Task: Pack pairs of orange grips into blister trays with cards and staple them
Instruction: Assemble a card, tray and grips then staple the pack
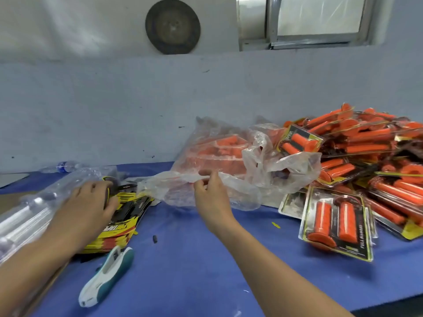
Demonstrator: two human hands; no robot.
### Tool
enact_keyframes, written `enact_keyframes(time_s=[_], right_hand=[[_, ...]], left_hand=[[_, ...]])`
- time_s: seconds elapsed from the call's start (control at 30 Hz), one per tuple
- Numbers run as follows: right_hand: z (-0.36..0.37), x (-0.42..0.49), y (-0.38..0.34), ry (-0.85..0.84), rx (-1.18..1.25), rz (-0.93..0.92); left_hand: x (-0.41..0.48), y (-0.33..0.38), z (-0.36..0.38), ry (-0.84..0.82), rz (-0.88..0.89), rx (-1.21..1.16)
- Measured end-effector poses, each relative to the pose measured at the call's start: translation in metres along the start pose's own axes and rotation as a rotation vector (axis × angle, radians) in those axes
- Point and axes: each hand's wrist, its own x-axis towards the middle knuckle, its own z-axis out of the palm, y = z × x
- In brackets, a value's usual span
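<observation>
Head view, nearest first: a white and teal stapler (107,274) lies on its side on the blue tabletop (206,282), just in front of the cards (128,211). A small black bit (155,239) sits on the cloth a little beyond it.

The left hand (91,207) lies on top of the yellow and black cards, which are heaped in a loose stack, and its fingertips curl over the edge of the topmost one. Beside that wrist, a long stack of clear trays (34,209) runs off the left edge.

The right hand (210,193) is further in, thumb and fingers pinching the crumpled mouth of a clear bag (263,165). The two hands are well apart. The bag slumps on the tabletop by the wall, and the loose orange grips (219,152) show through its plastic.

To the right, finished packs (366,156) are piled high, each with two orange grips under clear plastic on a card; the nearest one (336,225) leans at the foot of the pile.

At the back left a bottle (64,167) lies on its side against the wall. Up on the wall hangs a dark round disc (172,26), with a window (318,19) to its right
</observation>
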Motion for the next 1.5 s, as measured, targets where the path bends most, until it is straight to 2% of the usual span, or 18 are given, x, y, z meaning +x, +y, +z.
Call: enact_keyframes(time_s=[0.07,0.17,0.27,0.33,0.43,0.53,0.63,0.7,0.8,0.87,0.9,1.03,1.13,1.27,1.33,1.4,1.5], right_hand=[[-0.038,0.033,0.004,0.177,-0.05,-0.041],[-0.111,0.1,0.013,0.478,-0.1,-0.037],[-0.195,0.165,0.034,0.777,-0.218,0.012],[-0.249,0.2,0.055,0.861,-0.358,0.085],[-0.312,0.242,0.089,0.8,-0.52,0.266],[-0.34,0.271,0.113,0.572,-0.595,0.372],[-0.345,0.284,0.125,0.368,-0.47,0.431],[-0.34,0.287,0.128,0.326,-0.42,0.46],[-0.328,0.287,0.122,0.39,-0.569,0.346],[-0.324,0.283,0.105,0.429,-0.571,0.265],[-0.325,0.281,0.092,0.433,-0.463,0.239],[-0.359,0.276,0.025,0.456,0.263,0.133],[-0.414,0.281,-0.022,0.572,0.441,0.057],[-0.476,0.281,-0.032,0.604,0.426,0.206],[-0.489,0.276,-0.017,0.674,0.386,0.303],[-0.487,0.271,0.003,0.706,0.344,0.357],[-0.46,0.258,0.029,0.686,0.222,0.378]], left_hand=[[0.018,0.073,0.005,0.008,0.157,-0.188],[0.045,0.189,0.024,0.034,0.373,-0.333],[0.076,0.295,0.051,0.12,0.577,-0.344],[0.097,0.352,0.071,0.101,0.673,-0.284],[0.126,0.413,0.098,-0.004,0.74,-0.146],[0.149,0.443,0.122,-0.095,0.745,-0.034],[0.161,0.453,0.141,-0.218,0.787,-0.003],[0.162,0.454,0.15,-0.25,0.816,-0.003],[0.161,0.449,0.155,-0.177,0.845,-0.032],[0.162,0.448,0.154,-0.165,0.858,-0.044],[0.164,0.448,0.152,-0.169,0.861,-0.044],[0.168,0.456,0.139,-0.212,0.803,-0.051],[0.168,0.465,0.123,-0.195,0.803,-0.085],[0.168,0.467,0.109,-0.208,0.822,-0.109],[0.169,0.466,0.105,-0.206,0.826,-0.138],[0.171,0.464,0.098,-0.182,0.809,-0.163],[0.173,0.466,0.083,-0.046,0.817,-0.119]])
